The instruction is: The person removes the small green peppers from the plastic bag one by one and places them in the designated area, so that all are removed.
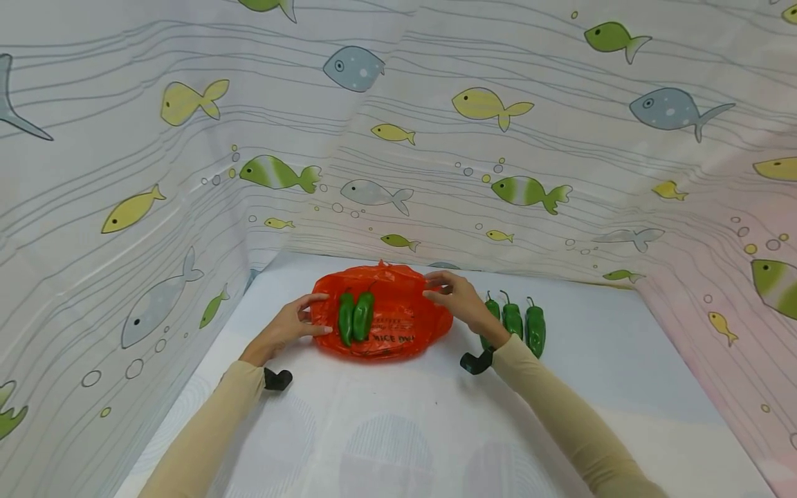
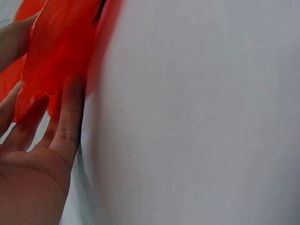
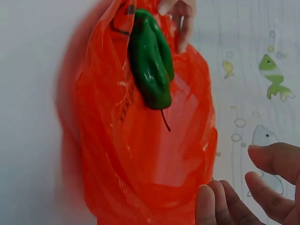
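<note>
A red plastic bag (image 1: 405,294) with black print lies with its mouth spread wide. Two green peppers (image 3: 149,61) rest side by side at the left of its opening. At the bag's left edge is my left hand (image 1: 288,328), thumb and fingers apart and touching the film; in the left wrist view some fingers (image 2: 70,110) lie behind the red plastic. My right hand (image 1: 459,299) hovers at the bag's upper right edge, fingers loosely bent and nothing between them. Beside my right wrist, several more green peppers (image 1: 512,319) lie in a row, partly covered by that forearm.
The white table (image 1: 386,415) has faint printed shapes. Fish-patterned cloth walls (image 1: 429,159) enclose its back and sides. A black wrist camera (image 1: 476,362) sticks out under the right wrist, and another black piece (image 1: 280,379) under the left.
</note>
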`<action>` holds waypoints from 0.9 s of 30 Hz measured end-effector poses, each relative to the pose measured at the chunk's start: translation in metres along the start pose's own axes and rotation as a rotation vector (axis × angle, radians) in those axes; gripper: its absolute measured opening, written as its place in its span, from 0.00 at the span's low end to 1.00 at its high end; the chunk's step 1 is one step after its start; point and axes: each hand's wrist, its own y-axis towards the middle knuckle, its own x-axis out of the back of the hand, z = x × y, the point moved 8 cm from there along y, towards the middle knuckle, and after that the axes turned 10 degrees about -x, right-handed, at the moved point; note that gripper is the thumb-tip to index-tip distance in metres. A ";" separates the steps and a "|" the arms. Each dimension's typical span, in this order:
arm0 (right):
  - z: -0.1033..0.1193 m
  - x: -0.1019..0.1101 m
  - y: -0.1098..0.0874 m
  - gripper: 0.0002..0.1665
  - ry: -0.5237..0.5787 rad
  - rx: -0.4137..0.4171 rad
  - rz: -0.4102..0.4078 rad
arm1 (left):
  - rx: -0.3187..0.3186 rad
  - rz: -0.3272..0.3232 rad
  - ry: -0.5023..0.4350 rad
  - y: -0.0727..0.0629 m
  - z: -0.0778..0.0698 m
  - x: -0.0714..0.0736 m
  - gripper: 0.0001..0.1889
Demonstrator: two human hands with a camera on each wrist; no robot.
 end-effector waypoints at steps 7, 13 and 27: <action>0.005 -0.020 0.006 0.31 0.012 0.031 0.052 | -0.002 -0.006 0.004 0.000 0.001 0.000 0.44; 0.012 -0.037 0.008 0.30 0.022 0.043 0.079 | -0.004 -0.002 -0.001 0.000 0.002 0.000 0.44; 0.013 -0.068 0.024 0.27 0.052 -0.012 0.158 | 0.000 -0.005 -0.002 -0.001 0.003 -0.002 0.44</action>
